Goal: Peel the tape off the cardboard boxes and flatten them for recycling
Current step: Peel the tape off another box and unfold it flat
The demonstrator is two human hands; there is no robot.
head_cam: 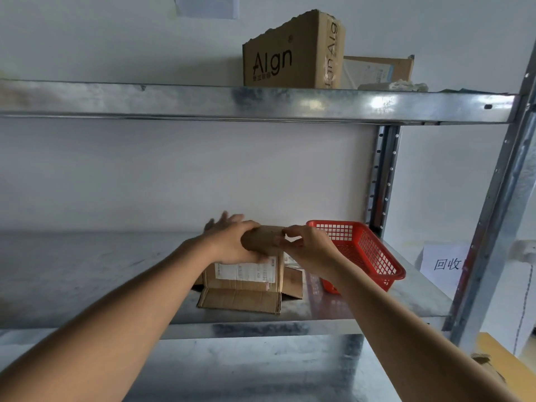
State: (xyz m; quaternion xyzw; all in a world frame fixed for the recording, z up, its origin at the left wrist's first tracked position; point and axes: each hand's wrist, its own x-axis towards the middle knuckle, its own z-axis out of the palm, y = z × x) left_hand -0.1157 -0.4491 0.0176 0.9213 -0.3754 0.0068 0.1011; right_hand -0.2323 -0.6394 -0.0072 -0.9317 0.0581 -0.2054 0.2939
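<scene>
1. Small box point(249, 274) on the middle shelf point(87, 280), near its right end, just left of the red basket point(362, 250).
2. Bottom flaps splayed flat on the shelf toward the camera; a white label point(246, 271) across the near face.
3. Left hand point(232, 242) laid over the box's top left part, fingers reaching over the far side, thumb along the near upper edge: gripping the box.
4. Right hand point(307, 250) at the box's top right corner, thumb and forefinger brought together in a pinch at the upper edge; whether tape or cardboard lies between them, cannot tell.
5. Both forearms bare, reaching in from the lower edge of the view.
6. Basket tilted, one end raised toward the wall, touching or nearly touching the box's right flap.
7. On the top shelf point(174, 100): a larger box point(290, 53) printed "Algn", its top edge ragged, standing upright; behind and right of it a flat carton point(377, 69) leaning at the wall.
8. Metal uprights point(383, 175) at the right side of the rack.
9. White paper sign point(443, 262) with two printed characters on the wall right of the rack.
10. White sheet point(207, 5) fixed to the wall above the top shelf.
</scene>
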